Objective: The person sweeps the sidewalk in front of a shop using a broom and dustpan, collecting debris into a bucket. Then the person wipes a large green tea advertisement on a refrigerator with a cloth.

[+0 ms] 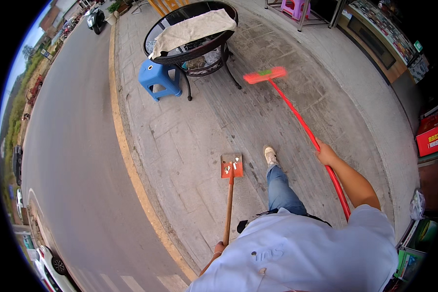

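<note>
My right hand (327, 152) is closed around the red handle of a broom (299, 116). Its red head with a green patch (265, 75) is out ahead, slightly blurred, near the round table's legs; whether it touches the paving I cannot tell. My left hand (219, 248), low in the view and partly hidden by my shirt, grips the wooden handle of a shovel (230, 211). Several white scraps (235, 166) and small dark bits lie on its worn orange-red blade (224, 173). One shoe (270, 156) of mine shows on the paving, right of the blade.
A round glass-topped table (157, 33) carries a beige cloth (197, 31). Against it stands a blue plastic stool (160, 78). A yellow kerb (131, 164) borders the road (84, 146) on the left, where a scooter (95, 20) stands. Shop counters (372, 40) line the right.
</note>
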{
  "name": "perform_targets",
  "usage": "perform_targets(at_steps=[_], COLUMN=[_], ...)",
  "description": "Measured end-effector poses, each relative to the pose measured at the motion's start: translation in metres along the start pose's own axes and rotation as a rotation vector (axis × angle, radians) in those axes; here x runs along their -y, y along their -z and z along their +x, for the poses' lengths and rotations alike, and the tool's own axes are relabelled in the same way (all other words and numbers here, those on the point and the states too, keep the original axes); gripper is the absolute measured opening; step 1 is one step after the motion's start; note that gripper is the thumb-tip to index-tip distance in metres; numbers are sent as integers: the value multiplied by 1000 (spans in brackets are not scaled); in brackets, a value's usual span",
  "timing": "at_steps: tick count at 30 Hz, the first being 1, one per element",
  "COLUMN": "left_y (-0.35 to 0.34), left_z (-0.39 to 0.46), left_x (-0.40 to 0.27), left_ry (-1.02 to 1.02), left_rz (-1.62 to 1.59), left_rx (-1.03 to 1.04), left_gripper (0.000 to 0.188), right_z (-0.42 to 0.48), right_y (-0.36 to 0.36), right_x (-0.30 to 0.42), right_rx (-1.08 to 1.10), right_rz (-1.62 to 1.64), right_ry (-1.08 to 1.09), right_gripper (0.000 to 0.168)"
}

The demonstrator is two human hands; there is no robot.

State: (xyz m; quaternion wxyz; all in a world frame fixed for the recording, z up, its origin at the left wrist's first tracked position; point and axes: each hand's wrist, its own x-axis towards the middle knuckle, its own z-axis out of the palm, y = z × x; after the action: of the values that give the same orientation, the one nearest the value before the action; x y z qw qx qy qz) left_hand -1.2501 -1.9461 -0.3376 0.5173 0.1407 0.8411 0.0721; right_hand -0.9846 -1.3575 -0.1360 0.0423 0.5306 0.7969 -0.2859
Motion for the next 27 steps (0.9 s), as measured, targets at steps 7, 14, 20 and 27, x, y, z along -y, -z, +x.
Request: perform_targets(at_steps=[7,14,20,27], left_y=[41,84,114,107], left_z=[58,63,102,109], left_x=[-217,-426,-490,-486], left_ry=[93,216,161,131], left_rz=[-99,-207,-226,-143], left_rx=[5,73,110,115], left_gripper=[45,33,33,32], right_z=[305,523,628,528], right_y=[46,51,26,66], right_x=[19,76,79,28], right_rx=[179,245,71,377], right_rz=[10,-85,146,469], right_ry=[67,149,230,-137], right_gripper=[65,63,57,61])
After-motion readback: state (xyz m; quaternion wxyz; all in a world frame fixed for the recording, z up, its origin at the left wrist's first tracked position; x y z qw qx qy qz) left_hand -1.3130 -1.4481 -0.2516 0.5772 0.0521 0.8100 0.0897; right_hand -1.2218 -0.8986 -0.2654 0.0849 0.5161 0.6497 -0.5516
